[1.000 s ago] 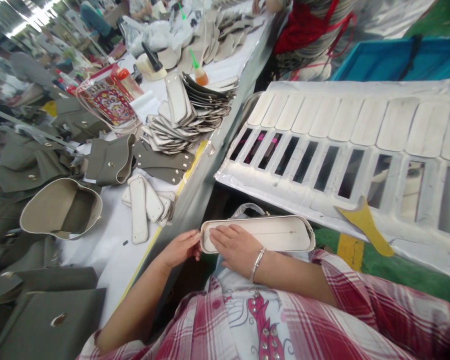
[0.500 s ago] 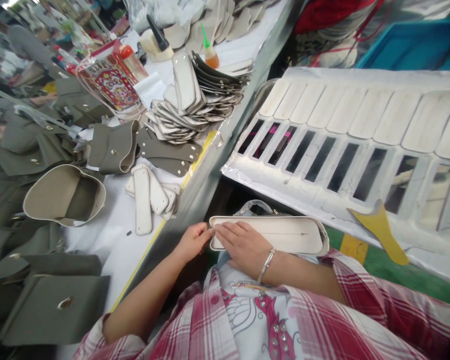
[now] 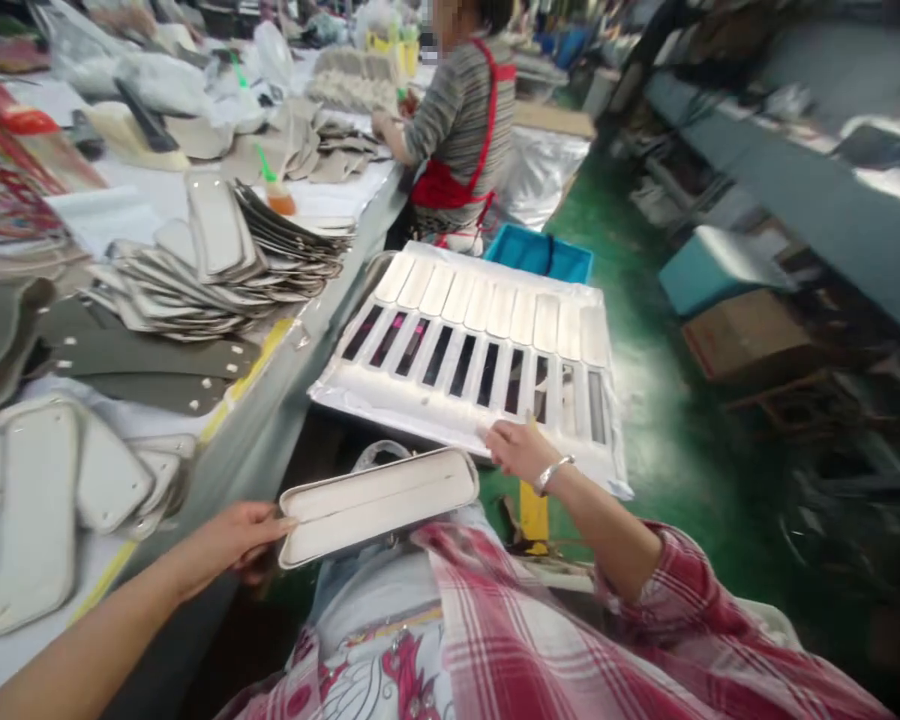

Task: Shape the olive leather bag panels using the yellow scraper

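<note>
A handbag [image 3: 381, 505] rests tilted across my lap, its long pale rounded-end face turned up with a raised rim and a dark line along it. A clear-wrapped handle [image 3: 384, 452] sticks out behind it. My left hand [image 3: 244, 540] pinches the bag's left end, thumb over the rim, fingers beneath. Off the bag, my right hand [image 3: 521, 450] is closed at the near edge of the white slotted board [image 3: 427, 400]. A bit of a yellow flat scraper [image 3: 531, 422] shows just behind its fingers; the rest is hidden.
Pale strips [image 3: 454, 295] line the board's far half. Stacked panels [image 3: 217, 270], loose pale pieces [image 3: 34, 510] and a glue bottle [image 3: 277, 195] lie on the left table. Beyond, a person in a red apron [image 3: 461, 140] works near a blue crate [image 3: 540, 255]. Cartons [image 3: 750, 335] stand right.
My right hand has left the bag's face and moved right to the scraper at the board's edge. The bag has swung left and tilted, still in my left hand. The view has lifted and turned right.
</note>
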### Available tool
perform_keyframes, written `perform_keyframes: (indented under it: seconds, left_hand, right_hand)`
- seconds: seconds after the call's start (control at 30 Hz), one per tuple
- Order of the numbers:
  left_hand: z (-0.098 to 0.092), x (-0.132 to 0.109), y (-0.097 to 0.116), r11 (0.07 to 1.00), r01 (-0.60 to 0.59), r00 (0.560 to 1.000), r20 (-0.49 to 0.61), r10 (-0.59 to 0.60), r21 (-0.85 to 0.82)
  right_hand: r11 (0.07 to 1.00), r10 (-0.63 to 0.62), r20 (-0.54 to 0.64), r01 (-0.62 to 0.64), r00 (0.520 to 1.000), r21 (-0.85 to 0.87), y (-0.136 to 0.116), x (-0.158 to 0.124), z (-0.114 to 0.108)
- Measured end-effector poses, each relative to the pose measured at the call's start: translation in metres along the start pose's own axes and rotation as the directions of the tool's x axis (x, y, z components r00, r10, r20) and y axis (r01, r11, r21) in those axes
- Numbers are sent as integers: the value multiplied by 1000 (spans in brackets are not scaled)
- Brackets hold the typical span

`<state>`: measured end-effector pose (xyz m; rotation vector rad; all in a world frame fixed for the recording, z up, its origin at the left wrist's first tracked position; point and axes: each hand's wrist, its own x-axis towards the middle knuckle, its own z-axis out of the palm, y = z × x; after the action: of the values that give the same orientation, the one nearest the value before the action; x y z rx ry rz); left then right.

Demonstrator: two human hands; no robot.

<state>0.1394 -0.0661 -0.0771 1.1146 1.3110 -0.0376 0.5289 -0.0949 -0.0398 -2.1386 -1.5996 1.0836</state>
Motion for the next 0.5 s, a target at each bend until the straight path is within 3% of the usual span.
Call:
perform_keyframes:
  seconds: [0.07, 0.17, 0.23, 0.3, 0.4, 0.43, 0.5]
  left_hand:
    - [-2, 1, 0, 980, -23, 999, -41, 31, 199]
    - [3, -7, 0, 826, -127, 952, -167, 258, 549]
    - [16, -15, 4, 669, -146, 859, -242, 452, 729]
    - [37, -21, 14, 529, -176, 735, -247, 631, 830]
    - [79, -15, 41, 331, -380, 564, -68, 823, 863]
    - [93, -9, 51, 265, -449, 536, 20, 844, 853]
    - [115, 5, 68, 176, -521, 561, 179, 808, 835]
  right_hand:
    - [997, 50, 162, -40, 985, -69, 7, -3, 6]
    - [970, 31, 231, 26, 973, -243, -2, -10, 19]
    - [924, -8, 217, 90, 976, -372, -11, -12, 22]
    - [861, -47, 206, 144, 977, -488, -18, -12, 23]
    - [758, -74, 221, 199, 972, -621, -21, -6, 26]
    - [730, -70, 229, 206, 971, -651, -20, -4, 27]
    - [689, -61, 247, 219, 967, -691, -19, 1, 30]
